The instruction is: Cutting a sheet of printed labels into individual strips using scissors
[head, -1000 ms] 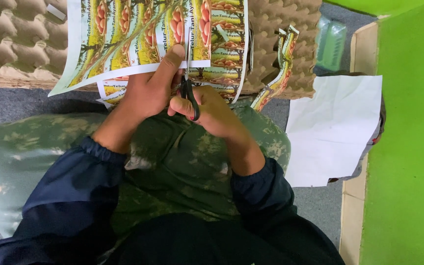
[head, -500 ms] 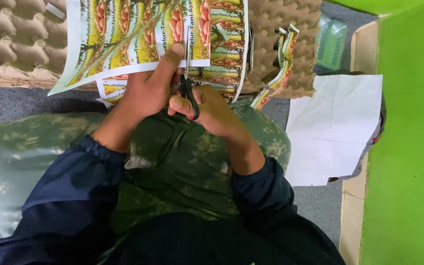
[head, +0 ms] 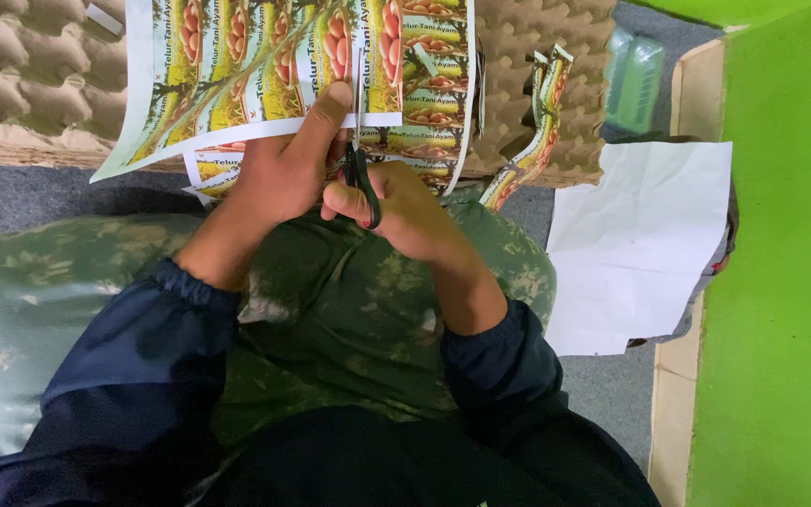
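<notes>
My left hand (head: 283, 169) pinches the lower edge of a printed sheet of colourful labels (head: 237, 56), thumb on top. My right hand (head: 405, 211) grips black-handled scissors (head: 360, 174), whose blades point up into the sheet between two label columns. A second printed sheet (head: 424, 113) lies under the first. Both hands work above my lap, which is covered in green camouflage fabric (head: 330, 310).
Stacked brown cardboard egg trays (head: 21, 84) lie behind the sheets. A cut label strip (head: 532, 122) hangs off the trays on the right. A white paper sheet (head: 640, 244) lies on the grey floor, a green plastic bottle (head: 635, 80) behind it, a green wall (head: 781, 282) at the right.
The scissors have crept slightly farther up into the sheet. Hands and paper otherwise hold the same positions.
</notes>
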